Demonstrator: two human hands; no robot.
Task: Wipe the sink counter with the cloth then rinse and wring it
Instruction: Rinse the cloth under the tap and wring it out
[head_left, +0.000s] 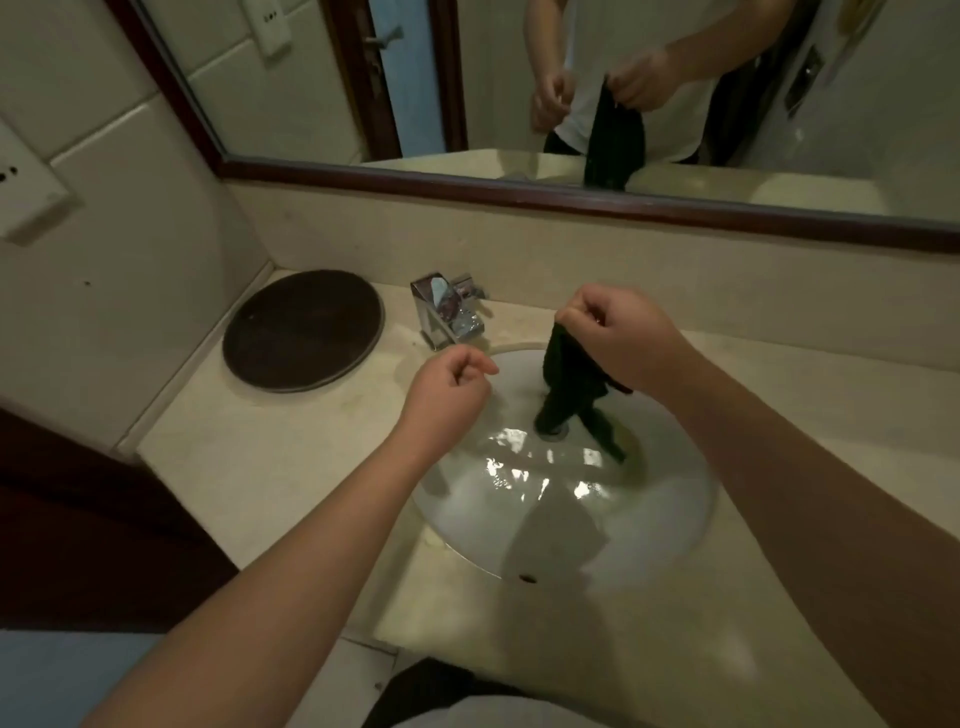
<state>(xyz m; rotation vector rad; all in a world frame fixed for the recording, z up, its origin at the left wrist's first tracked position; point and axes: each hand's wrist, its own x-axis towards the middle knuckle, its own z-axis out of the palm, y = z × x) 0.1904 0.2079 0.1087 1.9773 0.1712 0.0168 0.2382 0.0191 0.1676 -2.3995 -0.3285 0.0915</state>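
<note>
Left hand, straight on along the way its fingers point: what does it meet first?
Likely the dark cloth hanging from the right hand over the sink. The left hand points right toward it, empty, with a clear gap between; depth is uncertain.

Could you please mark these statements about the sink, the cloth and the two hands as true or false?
1. The right hand holds the dark cloth by its top edge. True.
2. The left hand also has a grip on the cloth. False: it is loosely curled beside the cloth and holds nothing.
3. The cloth hangs down into the sink and its lower end reaches the drain. True.
4. The round dark tray lies to the right of the faucet. False: it lies on the counter to the faucet's left, near the corner.
5. A stream of water is running from the faucet onto the cloth. False: no stream shows, though water sits in the basin.
</note>
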